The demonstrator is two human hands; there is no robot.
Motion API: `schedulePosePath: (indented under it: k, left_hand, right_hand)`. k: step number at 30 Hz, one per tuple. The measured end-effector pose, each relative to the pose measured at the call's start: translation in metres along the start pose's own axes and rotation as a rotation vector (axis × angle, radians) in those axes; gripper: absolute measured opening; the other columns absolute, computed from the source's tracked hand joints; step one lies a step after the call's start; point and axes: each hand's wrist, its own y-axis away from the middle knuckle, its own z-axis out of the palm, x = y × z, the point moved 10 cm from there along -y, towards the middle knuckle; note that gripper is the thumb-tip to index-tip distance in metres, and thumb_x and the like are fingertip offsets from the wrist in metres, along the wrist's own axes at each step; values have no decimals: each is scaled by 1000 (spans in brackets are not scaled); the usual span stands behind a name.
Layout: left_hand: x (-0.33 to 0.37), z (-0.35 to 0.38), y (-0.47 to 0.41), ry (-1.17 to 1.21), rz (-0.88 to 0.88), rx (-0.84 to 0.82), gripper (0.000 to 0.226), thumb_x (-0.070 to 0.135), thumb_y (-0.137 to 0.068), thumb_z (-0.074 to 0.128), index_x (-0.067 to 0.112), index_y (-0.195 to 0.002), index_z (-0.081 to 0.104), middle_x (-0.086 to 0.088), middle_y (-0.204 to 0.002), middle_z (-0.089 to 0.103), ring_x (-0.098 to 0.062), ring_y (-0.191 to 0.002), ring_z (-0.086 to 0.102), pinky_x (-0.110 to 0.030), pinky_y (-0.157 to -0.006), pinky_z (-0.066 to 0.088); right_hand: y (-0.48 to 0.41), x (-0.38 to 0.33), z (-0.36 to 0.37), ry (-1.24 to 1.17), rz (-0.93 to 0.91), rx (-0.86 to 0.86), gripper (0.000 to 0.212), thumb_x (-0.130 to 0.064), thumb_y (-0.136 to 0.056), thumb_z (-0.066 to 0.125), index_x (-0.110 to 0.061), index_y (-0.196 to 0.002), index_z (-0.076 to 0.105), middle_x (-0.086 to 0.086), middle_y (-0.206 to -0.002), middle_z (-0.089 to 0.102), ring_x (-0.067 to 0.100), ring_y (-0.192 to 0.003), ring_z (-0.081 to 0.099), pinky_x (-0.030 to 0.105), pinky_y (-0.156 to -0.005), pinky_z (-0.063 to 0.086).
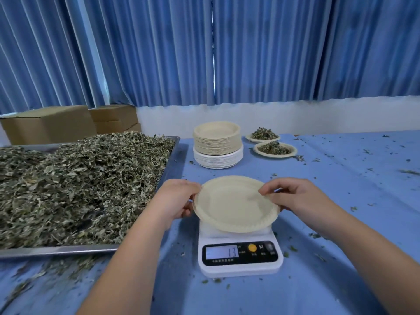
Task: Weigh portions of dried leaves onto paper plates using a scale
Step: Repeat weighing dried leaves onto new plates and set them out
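An empty beige paper plate (235, 204) rests on a white digital scale (239, 258) whose display reads 13. My left hand (173, 198) grips the plate's left rim and my right hand (293, 196) pinches its right rim. A big metal tray (68, 250) heaped with dried leaves (77, 183) lies to the left. Behind the scale stands a stack of paper plates (217, 144), beige ones on top of white ones. Two plates holding leaf portions (274, 149) (264, 135) sit at the back right.
A blue cloth (341, 201) covers the table, dotted with loose leaf crumbs. Cardboard boxes (56, 123) stand behind the tray. Blue curtains (204, 48) and a white wall close off the back.
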Motion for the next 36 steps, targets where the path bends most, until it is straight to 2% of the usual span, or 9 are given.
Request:
schedulePosePath:
  k: [3,7,10,13,15,18,24,31,36]
  left_hand:
    - [1,-2,0,-116,25,22,13,17,-87,64,9,-88,73,0,-62,59,-15,-47,45,-24,-48,35]
    - [2,-8,-2,-211,16,77,17,24,-88,61,11,-89,74,-1,-69,63,-16,-46,49,-20,-43,30]
    - [1,-12,-6,-258,9,114,24,31,-92,55,14,-92,71,-2,-67,63,-16,-43,50,-20,-44,33]
    - [1,-13,-7,-269,33,126,32,37,-96,49,15,-87,69,3,-58,63,-15,-40,51,-21,-45,34]
    - [0,-12,-7,-272,39,122,34,36,-96,49,12,-83,69,2,-57,63,-15,-39,50,-20,-42,33]
    - [1,-12,-7,-306,54,119,30,34,-93,50,10,-80,64,-5,-67,60,-20,-46,48,-20,-43,33]
    - [1,-8,-10,-357,63,96,23,33,-93,52,14,-81,57,-11,-78,53,-22,-64,46,-23,-48,34]
    - [-1,-7,-10,-373,43,97,34,33,-92,48,11,-71,64,-17,-78,68,-24,-60,53,-23,-50,36]
    - [0,-7,-8,-373,34,91,38,38,-94,49,7,-86,69,-12,-75,65,-23,-59,51,-24,-50,36]
  right_hand:
    - [-2,6,0,31,23,-13,24,-3,-88,63,-21,-83,77,-8,-87,73,11,-67,54,24,-71,49]
    - [-2,6,3,45,21,-61,23,-10,-91,64,-28,-88,78,-19,-89,71,9,-68,55,23,-69,51]
    - [-2,5,-1,8,25,-63,24,-12,-92,62,-30,-94,78,-14,-104,72,11,-73,62,23,-64,54]
    - [-3,10,-16,-31,44,10,25,-11,-93,60,-28,-98,77,0,-89,73,16,-66,64,28,-56,53]
    - [-5,17,-28,-46,62,90,24,-11,-94,58,-27,-96,76,-6,-87,73,16,-62,64,27,-52,51]
    - [-10,29,-40,-52,101,182,20,-11,-94,58,-23,-93,75,-9,-99,70,13,-55,60,27,-50,48]
    - [-21,52,-41,-93,242,274,13,-12,-92,60,-14,-90,72,1,-96,67,13,-49,57,25,-45,46]
    - [-45,61,-31,-162,363,348,8,-10,-90,62,-4,-93,66,9,-87,59,20,-54,50,30,-51,47]
    - [-45,69,-30,-123,275,364,10,-13,-91,62,-5,-90,68,10,-89,63,20,-55,55,32,-55,48]
